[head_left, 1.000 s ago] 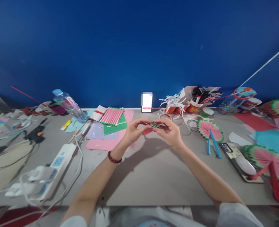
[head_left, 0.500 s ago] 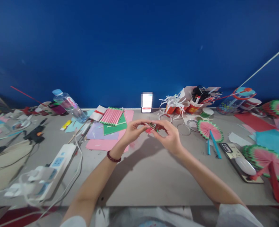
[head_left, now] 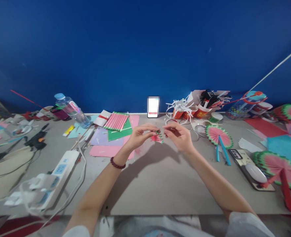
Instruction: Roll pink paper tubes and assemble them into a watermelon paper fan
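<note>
My left hand (head_left: 142, 134) pinches a small pleated paper piece (head_left: 157, 137), pink-red with green edges, between thumb and fingers. Its folds fan out slightly on the side facing right. Just right of the paper, my right hand (head_left: 178, 135) is apart from it, fingers loosely curled with a small gap between thumb and forefinger; nothing shows in them. A flat pleated pink sheet with green edges (head_left: 117, 121) lies beyond my left hand on a green sheet (head_left: 125, 130).
A lit phone (head_left: 153, 107) stands against the blue wall. Left are a tilted bottle (head_left: 72, 110), a glue gun (head_left: 38, 138) and a power strip (head_left: 61, 176) with cords. Right are paper cups (head_left: 201, 112), a pleated fan (head_left: 219, 135) and a mouse (head_left: 256, 173) on another phone.
My right hand has let go of the pleated paper and moved a little to the right. The paper stays in my left hand, its folds now more visible.
</note>
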Available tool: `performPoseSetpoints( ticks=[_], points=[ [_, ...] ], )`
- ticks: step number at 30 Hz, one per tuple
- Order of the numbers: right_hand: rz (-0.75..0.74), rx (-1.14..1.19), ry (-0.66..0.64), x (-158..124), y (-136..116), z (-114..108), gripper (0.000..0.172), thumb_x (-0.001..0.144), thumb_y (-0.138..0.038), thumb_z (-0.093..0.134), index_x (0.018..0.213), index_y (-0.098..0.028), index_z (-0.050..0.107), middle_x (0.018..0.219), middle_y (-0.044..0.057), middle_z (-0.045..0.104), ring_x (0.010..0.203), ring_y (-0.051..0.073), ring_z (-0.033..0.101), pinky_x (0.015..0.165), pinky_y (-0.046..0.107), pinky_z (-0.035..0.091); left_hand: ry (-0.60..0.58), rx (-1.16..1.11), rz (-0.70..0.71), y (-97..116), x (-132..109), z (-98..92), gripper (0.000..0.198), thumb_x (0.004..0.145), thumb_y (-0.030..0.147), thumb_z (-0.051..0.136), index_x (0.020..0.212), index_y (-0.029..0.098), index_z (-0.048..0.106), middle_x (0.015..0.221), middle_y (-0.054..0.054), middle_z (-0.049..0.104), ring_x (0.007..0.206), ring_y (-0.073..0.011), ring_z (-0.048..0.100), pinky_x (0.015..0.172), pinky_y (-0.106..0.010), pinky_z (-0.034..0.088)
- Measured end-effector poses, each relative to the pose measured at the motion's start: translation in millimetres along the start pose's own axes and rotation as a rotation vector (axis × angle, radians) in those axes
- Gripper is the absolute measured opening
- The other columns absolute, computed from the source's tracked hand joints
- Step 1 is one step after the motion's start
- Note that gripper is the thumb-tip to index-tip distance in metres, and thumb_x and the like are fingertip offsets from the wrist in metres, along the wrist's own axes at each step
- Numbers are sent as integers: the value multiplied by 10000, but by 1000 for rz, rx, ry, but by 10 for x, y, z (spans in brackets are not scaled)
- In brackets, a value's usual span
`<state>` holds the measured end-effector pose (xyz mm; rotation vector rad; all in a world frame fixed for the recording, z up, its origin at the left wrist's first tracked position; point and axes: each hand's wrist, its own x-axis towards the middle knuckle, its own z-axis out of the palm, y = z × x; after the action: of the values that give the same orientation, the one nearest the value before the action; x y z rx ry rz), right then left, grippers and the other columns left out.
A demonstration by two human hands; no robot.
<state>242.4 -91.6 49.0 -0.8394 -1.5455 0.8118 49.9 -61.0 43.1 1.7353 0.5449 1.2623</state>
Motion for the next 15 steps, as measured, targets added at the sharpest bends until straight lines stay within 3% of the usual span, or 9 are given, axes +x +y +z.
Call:
performPoseSetpoints(
  ticks=[5,15],
  points=[
    [-121,-52,-90,35,-2,-7,100,803,-253,644,884,-226,696,841,44,664,786,157,630,687,298,543,-70,-2,32,33,9,-3,128,770,232,685,886,224,739,882,-74,706,903,-182,618,831,-352,500],
    [-353,-295,-111,25,-126,-9,160,817,-162,605,926,-242,689,801,26,689,729,143,632,678,293,521,-146,-84,-23,27,-9,-5,131,785,246,670,897,246,738,900,-64,660,863,-153,600,769,-308,498]
  ],
)
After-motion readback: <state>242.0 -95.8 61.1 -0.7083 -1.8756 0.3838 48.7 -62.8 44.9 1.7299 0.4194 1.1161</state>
